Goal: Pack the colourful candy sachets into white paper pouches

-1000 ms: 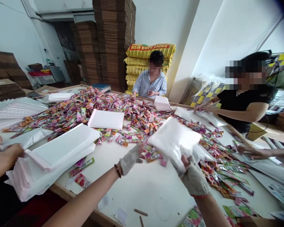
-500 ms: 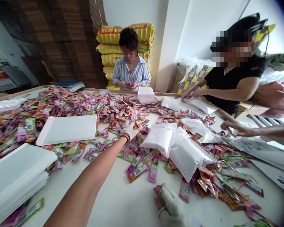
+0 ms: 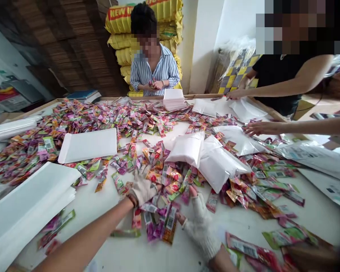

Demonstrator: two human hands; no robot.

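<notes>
My left hand (image 3: 144, 189), in a white glove with bare fingertips, lies on a pile of small candy sachets (image 3: 174, 187). Its fingers are apart and rest among the sachets. At the pile's near right side is my right hand (image 3: 200, 223), gloved the same way, open, with fingers stretched forward and thumb out to the left. Loose purple and orange sachets (image 3: 170, 223) lie between the two hands. Just beyond the right hand sit puffed white mailer bags (image 3: 186, 148). A flat white mailer (image 3: 89, 145) rests on sachets beyond my left hand.
A stack of white mailers (image 3: 31, 207) occupies the near left. More sachets (image 3: 107, 115) are heaped across the far table. A person in a striped shirt (image 3: 155, 68) stands opposite. At the right, a person in black (image 3: 283, 83) handles a mailer, and another person's hand (image 3: 262, 128) reaches in.
My left hand has drawn back toward me, with sachets now gathered near it. My right hand has moved forward to the pile. The other person's hand at right has reached farther left.
</notes>
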